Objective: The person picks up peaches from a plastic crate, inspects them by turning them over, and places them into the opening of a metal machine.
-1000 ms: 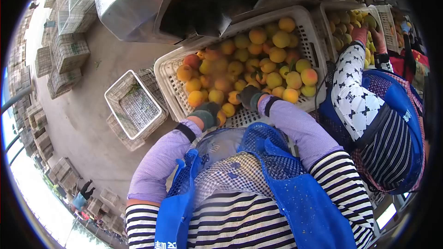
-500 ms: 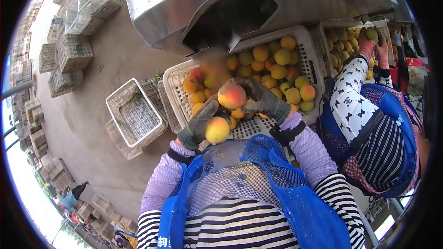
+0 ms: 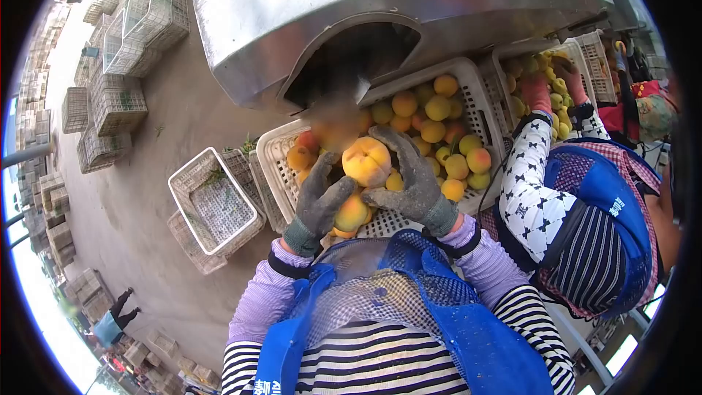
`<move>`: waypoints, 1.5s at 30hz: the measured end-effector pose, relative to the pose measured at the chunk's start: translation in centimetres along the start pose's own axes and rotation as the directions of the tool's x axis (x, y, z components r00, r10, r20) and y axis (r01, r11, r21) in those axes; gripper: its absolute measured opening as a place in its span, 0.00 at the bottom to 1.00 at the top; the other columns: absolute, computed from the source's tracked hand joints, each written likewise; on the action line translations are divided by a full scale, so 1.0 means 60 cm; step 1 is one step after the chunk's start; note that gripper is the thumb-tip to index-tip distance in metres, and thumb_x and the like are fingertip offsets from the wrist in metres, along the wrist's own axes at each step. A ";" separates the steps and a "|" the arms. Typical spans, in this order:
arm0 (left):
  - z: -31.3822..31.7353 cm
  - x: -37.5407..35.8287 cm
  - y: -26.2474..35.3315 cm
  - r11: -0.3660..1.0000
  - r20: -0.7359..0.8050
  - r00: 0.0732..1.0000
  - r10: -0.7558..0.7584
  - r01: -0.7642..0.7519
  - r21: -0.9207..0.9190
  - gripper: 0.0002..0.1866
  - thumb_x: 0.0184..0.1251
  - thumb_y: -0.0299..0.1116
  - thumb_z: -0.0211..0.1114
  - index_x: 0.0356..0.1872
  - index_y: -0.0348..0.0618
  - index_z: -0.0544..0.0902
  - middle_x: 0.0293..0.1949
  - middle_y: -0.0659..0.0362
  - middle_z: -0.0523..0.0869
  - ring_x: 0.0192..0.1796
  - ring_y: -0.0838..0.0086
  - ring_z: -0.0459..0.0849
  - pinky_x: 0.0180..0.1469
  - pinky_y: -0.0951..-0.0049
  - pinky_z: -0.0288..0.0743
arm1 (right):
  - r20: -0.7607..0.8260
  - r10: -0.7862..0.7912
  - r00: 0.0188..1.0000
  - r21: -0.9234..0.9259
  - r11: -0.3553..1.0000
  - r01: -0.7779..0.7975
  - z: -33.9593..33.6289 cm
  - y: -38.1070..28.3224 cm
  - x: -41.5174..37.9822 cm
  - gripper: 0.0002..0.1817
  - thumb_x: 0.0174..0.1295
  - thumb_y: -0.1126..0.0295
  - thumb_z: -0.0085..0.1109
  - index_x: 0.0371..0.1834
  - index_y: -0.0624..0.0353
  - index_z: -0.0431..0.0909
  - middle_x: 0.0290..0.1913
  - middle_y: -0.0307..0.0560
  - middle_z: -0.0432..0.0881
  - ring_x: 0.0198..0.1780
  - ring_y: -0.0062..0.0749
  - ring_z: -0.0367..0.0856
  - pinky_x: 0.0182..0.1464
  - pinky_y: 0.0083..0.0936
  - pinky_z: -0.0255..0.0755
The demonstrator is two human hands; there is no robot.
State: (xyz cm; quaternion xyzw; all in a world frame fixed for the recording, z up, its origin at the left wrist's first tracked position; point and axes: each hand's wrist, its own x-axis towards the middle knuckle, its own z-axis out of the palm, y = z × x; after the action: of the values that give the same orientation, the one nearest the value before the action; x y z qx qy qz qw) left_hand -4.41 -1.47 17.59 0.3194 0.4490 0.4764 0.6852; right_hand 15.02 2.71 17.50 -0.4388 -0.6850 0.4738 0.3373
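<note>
The right hand (image 3: 413, 183) pinches a yellow-orange peach (image 3: 366, 162) between thumb and bent fingers, while the left hand (image 3: 316, 205) curls round a second peach (image 3: 352, 214) at the first one's 7 o'clock, thumb across its top. Both are held over a holed plastic crate (image 3: 479, 118) of fruit. From the hands, a metal machine (image 3: 307, 11) stands at 12 o'clock, a white crate (image 3: 196, 213) with leaves inside at 9, and at 3 a co-worker (image 3: 603, 227), whose gloved hands reach into another fruit crate (image 3: 596, 84) at 2
</note>
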 end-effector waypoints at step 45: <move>0.032 0.054 0.030 0.956 -0.046 0.988 0.147 -0.154 -0.249 0.24 0.82 0.42 0.47 0.69 0.38 0.66 0.63 0.48 0.77 0.65 0.61 0.77 0.70 0.59 0.71 | 0.086 0.139 0.987 0.439 0.884 -0.162 -0.009 -0.029 0.082 0.34 0.58 0.51 0.71 0.62 0.60 0.76 0.54 0.54 0.80 0.55 0.45 0.81 0.59 0.35 0.74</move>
State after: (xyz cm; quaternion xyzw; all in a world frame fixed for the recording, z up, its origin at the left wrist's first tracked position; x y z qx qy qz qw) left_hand -2.84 2.18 18.91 0.2567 0.3684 0.5846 0.6757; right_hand 13.10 7.15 19.53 -0.3895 -0.5311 0.6536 0.3729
